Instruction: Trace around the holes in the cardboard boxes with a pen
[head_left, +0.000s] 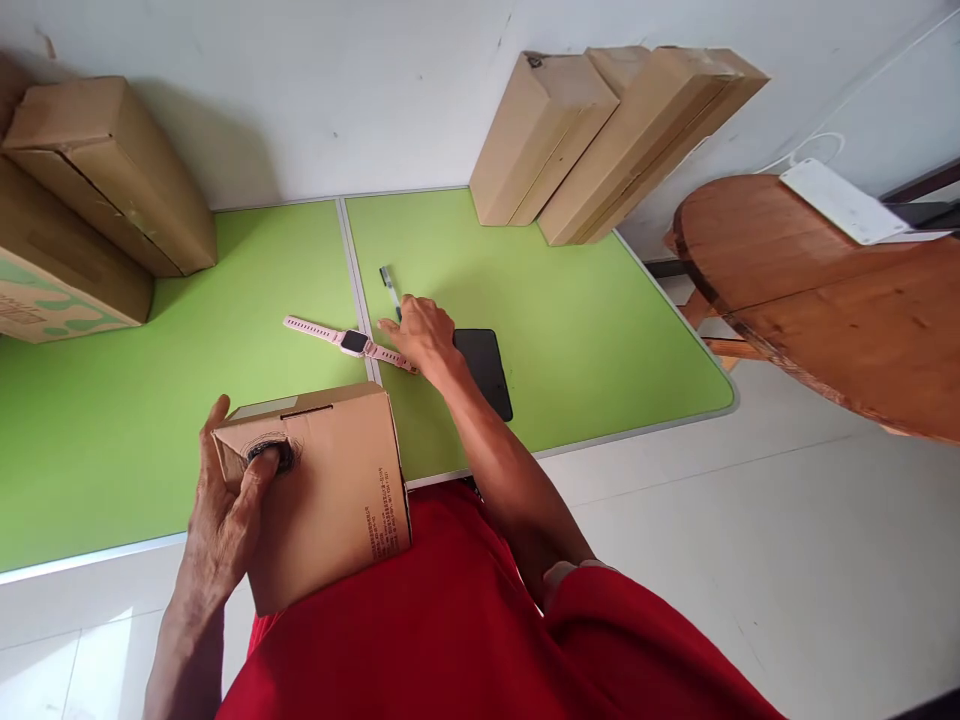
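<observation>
My left hand (229, 520) grips a cardboard box (330, 500) by its left side, at the table's front edge against my red shirt. Its thumb presses at a black round patch (271, 455) ringed with scribbled lines; I cannot tell if this is a hole. Over the green table, my right hand (424, 335) has its thumb stretched out to the left and its other fingers partly bent. A pen (388, 285) lies beside that hand, its near end partly hidden. Left of the hand is a pink smartwatch (355, 343), laid flat with its strap spread. A black smartphone (486, 372) lies just right of it.
Tall cardboard boxes stand at the back left (157, 190) and back right (555, 140) against the wall. A metal seam (351, 250) crosses the green table (600, 330). To the right is a brown wooden table (825, 290) with a white flat object (844, 200) on it.
</observation>
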